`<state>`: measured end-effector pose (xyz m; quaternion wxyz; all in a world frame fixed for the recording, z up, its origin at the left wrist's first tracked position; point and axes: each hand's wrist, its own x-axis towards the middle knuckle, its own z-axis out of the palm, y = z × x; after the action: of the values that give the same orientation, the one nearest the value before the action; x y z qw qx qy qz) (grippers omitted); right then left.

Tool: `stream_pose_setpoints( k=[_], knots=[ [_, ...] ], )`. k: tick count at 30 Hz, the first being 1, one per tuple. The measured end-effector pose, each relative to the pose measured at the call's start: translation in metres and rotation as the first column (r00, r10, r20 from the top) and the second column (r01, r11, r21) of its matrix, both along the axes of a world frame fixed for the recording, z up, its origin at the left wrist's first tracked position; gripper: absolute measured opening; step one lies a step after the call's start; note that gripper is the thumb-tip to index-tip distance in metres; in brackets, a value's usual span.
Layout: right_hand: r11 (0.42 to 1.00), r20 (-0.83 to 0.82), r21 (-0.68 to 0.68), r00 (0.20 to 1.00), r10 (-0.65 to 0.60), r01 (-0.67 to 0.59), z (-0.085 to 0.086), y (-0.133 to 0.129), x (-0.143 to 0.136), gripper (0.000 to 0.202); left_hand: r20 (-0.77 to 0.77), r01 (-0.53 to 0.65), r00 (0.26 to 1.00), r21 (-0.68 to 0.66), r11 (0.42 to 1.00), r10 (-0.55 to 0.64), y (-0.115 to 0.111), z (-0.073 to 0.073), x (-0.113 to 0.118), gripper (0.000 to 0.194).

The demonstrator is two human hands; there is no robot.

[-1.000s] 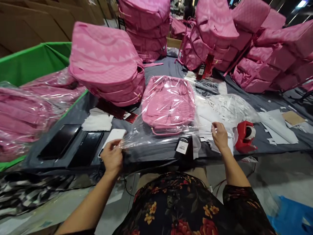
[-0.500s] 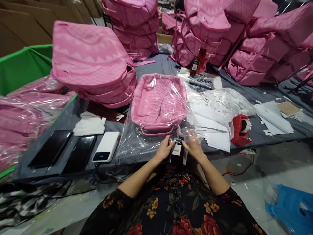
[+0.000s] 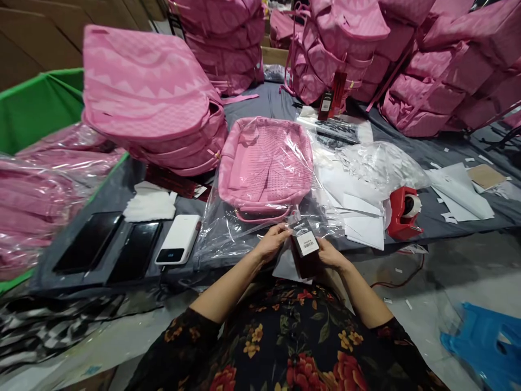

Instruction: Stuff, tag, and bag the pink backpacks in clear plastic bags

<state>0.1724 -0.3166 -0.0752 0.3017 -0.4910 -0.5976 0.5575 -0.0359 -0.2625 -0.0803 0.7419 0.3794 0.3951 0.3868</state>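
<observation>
A pink backpack (image 3: 266, 163) in a clear plastic bag (image 3: 228, 239) lies on the dark cloth-covered table in front of me. At the bag's near edge is a dark hang tag (image 3: 306, 244) with a white barcode label, partly over a whitish sheet (image 3: 287, 266). My right hand (image 3: 330, 254) is closed on the tag's right side, its fingertips partly behind it. On the left of the tag, my left hand (image 3: 273, 241) is pinched at the edge of the plastic bag.
Left of the bag are a white power bank (image 3: 179, 239), two black phones (image 3: 136, 250) and white cloths (image 3: 150, 203). A red tape dispenser (image 3: 402, 214) and white papers (image 3: 364, 217) lie right. Pink backpacks (image 3: 150, 98) stand behind; a blue stool (image 3: 488, 342) is at lower right.
The tag has turned and its label now faces up more plainly. My right hand has moved slightly down and right, my left slightly left. A whitish sheet now shows more beneath the tag.
</observation>
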Motion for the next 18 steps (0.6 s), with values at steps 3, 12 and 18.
stream_pose_setpoints(
  k=[3,12,18],
  knots=[
    [0.995,-0.088,-0.076,0.994,-0.068,0.061,0.0,-0.009,-0.005,0.045,-0.014,-0.024,1.0,-0.005,1.0,0.024,0.0,-0.003,0.004,0.041],
    [0.964,0.191,0.162,0.952,-0.241,0.212,-0.008,-0.019,0.011,0.044,-0.39,0.091,0.921,0.213,0.973,-0.001,0.006,-0.014,-0.012,0.04],
    [0.895,0.293,0.254,0.853,-0.432,0.366,-0.017,-0.022,-0.011,0.036,-0.802,0.365,0.579,0.418,0.831,0.149,-0.005,-0.004,-0.015,0.017]
  ],
)
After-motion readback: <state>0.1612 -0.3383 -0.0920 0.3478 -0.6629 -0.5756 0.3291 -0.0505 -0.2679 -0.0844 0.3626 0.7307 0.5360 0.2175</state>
